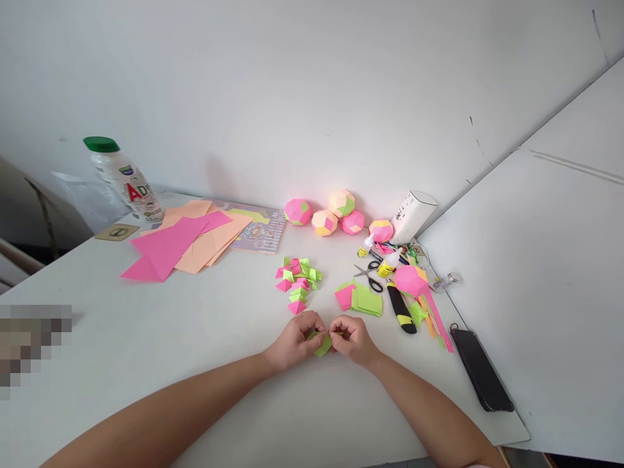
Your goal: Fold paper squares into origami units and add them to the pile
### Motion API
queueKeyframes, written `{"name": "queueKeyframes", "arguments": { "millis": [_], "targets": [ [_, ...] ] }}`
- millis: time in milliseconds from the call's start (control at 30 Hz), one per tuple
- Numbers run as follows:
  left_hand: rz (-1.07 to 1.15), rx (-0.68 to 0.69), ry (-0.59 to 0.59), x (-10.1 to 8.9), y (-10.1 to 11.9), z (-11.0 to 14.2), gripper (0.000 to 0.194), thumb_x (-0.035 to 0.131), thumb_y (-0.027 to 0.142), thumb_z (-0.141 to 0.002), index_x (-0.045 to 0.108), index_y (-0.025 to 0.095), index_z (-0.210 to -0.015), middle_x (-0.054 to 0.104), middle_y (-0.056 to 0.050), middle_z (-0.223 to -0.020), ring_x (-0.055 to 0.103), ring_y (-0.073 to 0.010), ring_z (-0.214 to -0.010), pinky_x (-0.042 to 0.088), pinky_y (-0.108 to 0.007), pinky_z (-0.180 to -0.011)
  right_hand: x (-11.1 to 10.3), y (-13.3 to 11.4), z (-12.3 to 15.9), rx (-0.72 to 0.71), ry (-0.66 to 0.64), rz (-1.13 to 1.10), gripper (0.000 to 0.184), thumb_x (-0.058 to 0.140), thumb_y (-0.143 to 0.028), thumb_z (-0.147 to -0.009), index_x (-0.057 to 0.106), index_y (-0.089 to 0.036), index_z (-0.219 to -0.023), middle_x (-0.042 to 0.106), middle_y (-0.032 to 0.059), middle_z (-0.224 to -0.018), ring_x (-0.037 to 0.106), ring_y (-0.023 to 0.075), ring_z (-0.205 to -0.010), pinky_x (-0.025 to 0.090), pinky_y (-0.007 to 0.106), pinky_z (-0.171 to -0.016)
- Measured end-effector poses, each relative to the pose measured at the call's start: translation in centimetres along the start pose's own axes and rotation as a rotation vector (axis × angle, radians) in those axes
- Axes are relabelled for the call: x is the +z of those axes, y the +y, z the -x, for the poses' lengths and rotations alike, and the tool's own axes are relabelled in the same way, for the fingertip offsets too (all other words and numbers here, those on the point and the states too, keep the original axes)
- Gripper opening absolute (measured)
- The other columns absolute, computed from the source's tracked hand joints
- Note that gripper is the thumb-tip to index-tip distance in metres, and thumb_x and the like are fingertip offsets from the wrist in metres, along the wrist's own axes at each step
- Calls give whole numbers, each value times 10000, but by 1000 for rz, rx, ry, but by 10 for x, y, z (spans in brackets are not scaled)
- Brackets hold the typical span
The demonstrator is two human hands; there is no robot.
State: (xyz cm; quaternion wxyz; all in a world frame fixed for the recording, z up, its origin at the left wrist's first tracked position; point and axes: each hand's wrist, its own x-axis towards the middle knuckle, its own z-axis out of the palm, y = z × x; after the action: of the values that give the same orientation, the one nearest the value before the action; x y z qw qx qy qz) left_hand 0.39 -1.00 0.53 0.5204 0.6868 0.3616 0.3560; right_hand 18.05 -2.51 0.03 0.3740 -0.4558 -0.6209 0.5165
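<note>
A small green piece of paper (pixel 322 347) is pinched between my two hands, low over the near middle of the table. My left hand (pixel 298 339) grips its left side, thumb and fingers pressed together. On the other side my right hand (pixel 355 339) pinches it near the top edge, fingertips almost meeting the left ones. Part of the paper is covered by my fingers. Just beyond my hands sits a cluster of folded pink and green paper pieces (pixel 298 279). To its right lie a stack of green paper squares (pixel 368 301) and a pink paper square (pixel 345 297).
Scissors (pixel 373 275), glue bottles (pixel 389 264), a utility knife (pixel 402 311) and a phone (pixel 480 367) lie to the right. Several paper balls (pixel 324 222) rest by the wall. Large paper sheets (pixel 168 250) and a white bottle (pixel 127 185) are at the left.
</note>
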Motion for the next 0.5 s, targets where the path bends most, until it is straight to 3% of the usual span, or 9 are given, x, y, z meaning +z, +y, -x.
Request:
{"name": "queueKeyframes", "arguments": {
  "millis": [167, 333, 500],
  "targets": [
    [161, -77, 33, -2, 1, 0, 99, 532, 213, -722, 472, 171, -654, 488, 12, -635, 448, -103, -570, 373, -207, -519, -5, 1, -3, 47, 26, -142, 122, 545, -259, -742, 493, -171, -676, 547, -32, -512, 525, 102, -421, 399, 205, -413],
    [259, -134, 86, -6, 2, -2, 117, 543, 239, -708, 465, 168, -659, 450, 32, -627, 416, -91, -552, 344, -202, -505, -8, 5, -6, 48, 110, -298, 171, 515, -353, -801, 454, -194, -788, 627, -8, -645, 551, 103, -443, 398, 202, -416],
    [274, -132, 66, -5, -1, -1, 107, 539, 231, -728, 470, 166, -677, 456, 34, -634, 423, -90, -555, 347, -202, -508, -7, 0, -3, 22, 10, -197, 183, 543, -350, -814, 519, -169, -814, 586, -19, -574, 543, 103, -484, 412, 214, -478]
  ]
}}
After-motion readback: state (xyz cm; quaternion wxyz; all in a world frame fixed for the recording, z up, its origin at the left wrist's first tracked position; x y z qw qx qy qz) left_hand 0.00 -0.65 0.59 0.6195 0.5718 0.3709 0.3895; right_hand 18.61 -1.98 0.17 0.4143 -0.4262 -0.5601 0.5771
